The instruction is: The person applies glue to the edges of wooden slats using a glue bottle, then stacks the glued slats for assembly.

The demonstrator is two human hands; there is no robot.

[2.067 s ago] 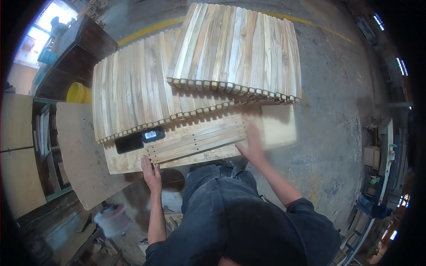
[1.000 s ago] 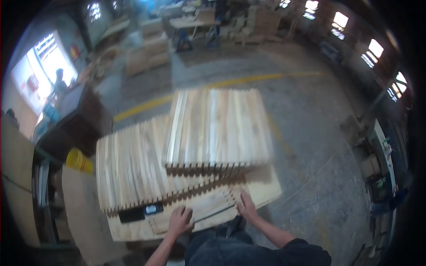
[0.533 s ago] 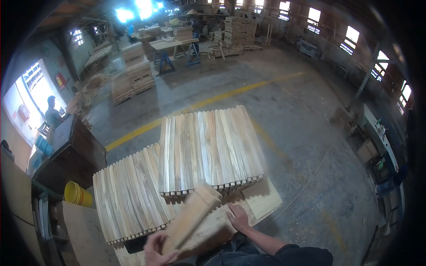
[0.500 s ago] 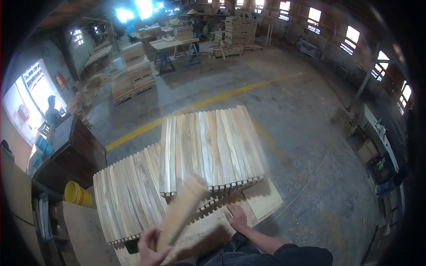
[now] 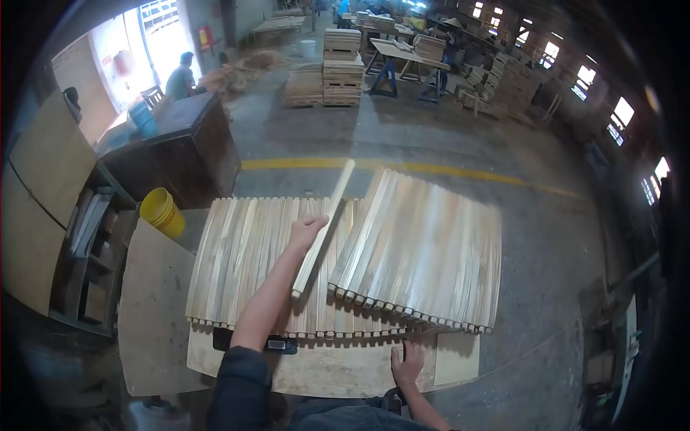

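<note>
My left hand (image 5: 309, 231) is closed around a long, pale wooden slat (image 5: 338, 192), raised at a slant above the left stack of slats (image 5: 248, 251). Beside it, the right stack of slats (image 5: 428, 251) sits turned at an angle, its near ends forming an uneven row. Low in front of this stack, my right hand (image 5: 408, 363) rests on the light wooden board (image 5: 338, 373), thumb apart from the fingers. A black device with a small display (image 5: 282, 346) is partly tucked under the left stack's near edge.
A yellow bucket (image 5: 162, 212) stands left of the stacks, near a dark cabinet (image 5: 172, 154) and shelves (image 5: 93, 266). Pallets of stacked wood (image 5: 341, 72) and a trestle table (image 5: 406, 54) are farther back. A person (image 5: 180, 77) sits by the bright doorway.
My left hand has moved forward and up over the left stack with a slat, from low beside my body. The view has turned left. My right hand stays at the board.
</note>
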